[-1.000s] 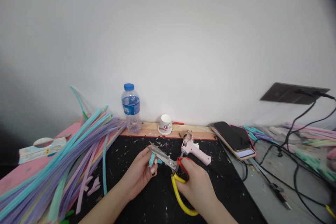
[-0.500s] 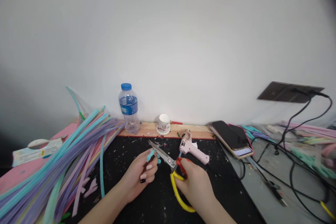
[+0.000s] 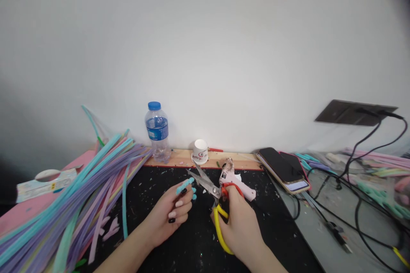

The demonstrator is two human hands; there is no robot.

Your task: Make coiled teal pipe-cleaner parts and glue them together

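Note:
My left hand (image 3: 171, 215) pinches a small turquoise fuzzy piece (image 3: 185, 186) between thumb and fingers, over the black mat. A second turquoise bit shows just beside the fingertips. Scissors (image 3: 209, 186) with one red and one yellow handle are gripped in my right hand (image 3: 240, 219). Their blades are parted and point up and left, with the tips just above and right of the turquoise piece. Behind my right hand lies a pink glue gun (image 3: 238, 183), partly covered by the red handle.
A pile of pastel fuzzy strips (image 3: 92, 192) spreads across the left. At the back stand a plastic bottle (image 3: 156, 132) and a white paper cup (image 3: 200, 152). Phones (image 3: 282, 165), black cables (image 3: 357, 166) and more strips lie to the right.
The scissors have opened and shifted slightly right, away from the turquoise piece. My left hand has turned a little, showing more of the piece.

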